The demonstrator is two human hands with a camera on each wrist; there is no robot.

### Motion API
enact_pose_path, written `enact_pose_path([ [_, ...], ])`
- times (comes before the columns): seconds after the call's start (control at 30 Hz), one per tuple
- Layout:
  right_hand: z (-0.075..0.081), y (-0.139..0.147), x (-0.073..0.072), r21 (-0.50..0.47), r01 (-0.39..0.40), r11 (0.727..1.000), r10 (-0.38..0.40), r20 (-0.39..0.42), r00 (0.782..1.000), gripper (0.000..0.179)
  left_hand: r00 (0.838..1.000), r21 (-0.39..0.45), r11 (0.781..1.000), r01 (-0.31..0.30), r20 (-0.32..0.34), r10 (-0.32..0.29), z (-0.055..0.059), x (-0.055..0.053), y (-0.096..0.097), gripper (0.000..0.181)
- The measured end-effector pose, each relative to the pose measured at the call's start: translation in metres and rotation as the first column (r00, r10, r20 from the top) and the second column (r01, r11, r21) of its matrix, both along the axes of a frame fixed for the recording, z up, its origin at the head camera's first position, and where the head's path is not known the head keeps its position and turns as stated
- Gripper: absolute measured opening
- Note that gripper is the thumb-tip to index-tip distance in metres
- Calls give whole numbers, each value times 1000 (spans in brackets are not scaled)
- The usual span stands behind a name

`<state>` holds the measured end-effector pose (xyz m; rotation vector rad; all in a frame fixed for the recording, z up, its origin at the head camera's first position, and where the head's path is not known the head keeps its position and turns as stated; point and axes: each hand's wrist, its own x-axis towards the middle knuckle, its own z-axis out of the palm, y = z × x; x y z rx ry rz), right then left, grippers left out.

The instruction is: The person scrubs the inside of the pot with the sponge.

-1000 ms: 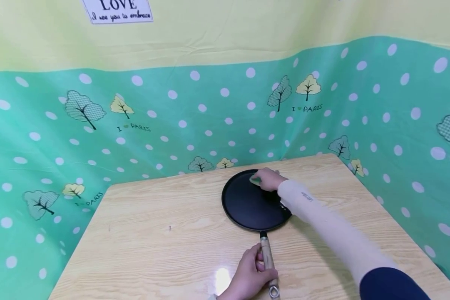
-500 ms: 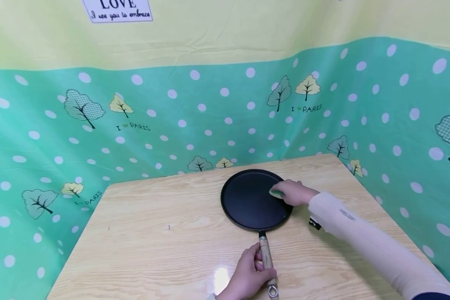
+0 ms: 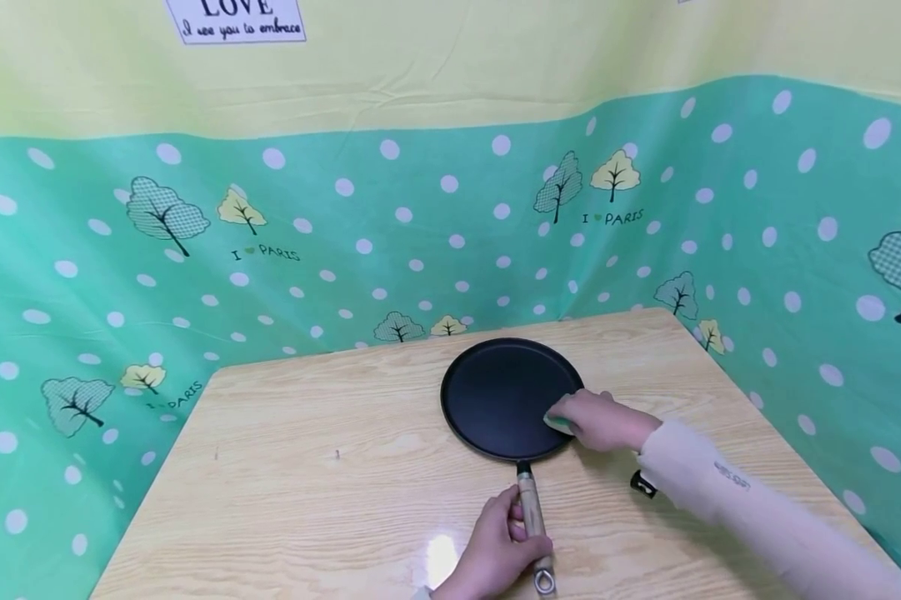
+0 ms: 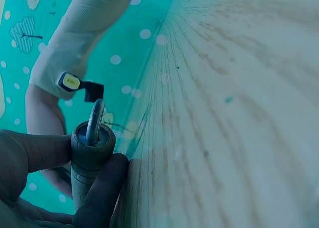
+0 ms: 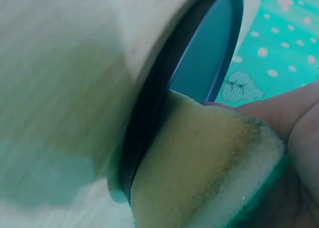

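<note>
A round black flat pan (image 3: 503,400) lies on the wooden table, its wooden handle (image 3: 532,508) pointing toward me. My left hand (image 3: 498,543) grips that handle between thumb and fingers. In the left wrist view the handle's end with its metal ring (image 4: 95,122) shows between the fingers. My right hand (image 3: 598,419) holds a sponge (image 5: 199,163), yellowish with a green side, against the right part of the pan near the rim. The head view shows just a sliver of the sponge, the rest hidden under the fingers.
The light wooden table (image 3: 330,517) reaches back to a green and yellow patterned cloth (image 3: 420,208) hung behind and along the sides. A small black device (image 3: 643,484) is at the right wrist, by the pale sleeve (image 3: 758,508).
My right hand has moved with the sponge from the pan's far part, right and toward me, to its near right rim. The left hand keeps its grip on the handle.
</note>
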<state>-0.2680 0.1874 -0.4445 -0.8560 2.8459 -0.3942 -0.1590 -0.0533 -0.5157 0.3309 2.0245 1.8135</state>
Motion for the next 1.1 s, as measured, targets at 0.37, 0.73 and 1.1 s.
enact_pose_path([
  [0.37, -6, -25, 23, -106, -134, 985, 133, -14, 991, 29, 999, -13, 1000, -2, 37, 3, 2, -3, 0, 86],
  [0.73, -10, -77, 15, -105, -133, 986, 138, 43, 990, 34, 1000, 11, 1000, -5, -15, 5, 0, -1, 0, 83],
  [1.1, -16, -127, -49, -50, -178, 983, 177, -22, 984, 25, 999, 7, 1000, -25, -24, 25, 0, 0, 2, 84],
])
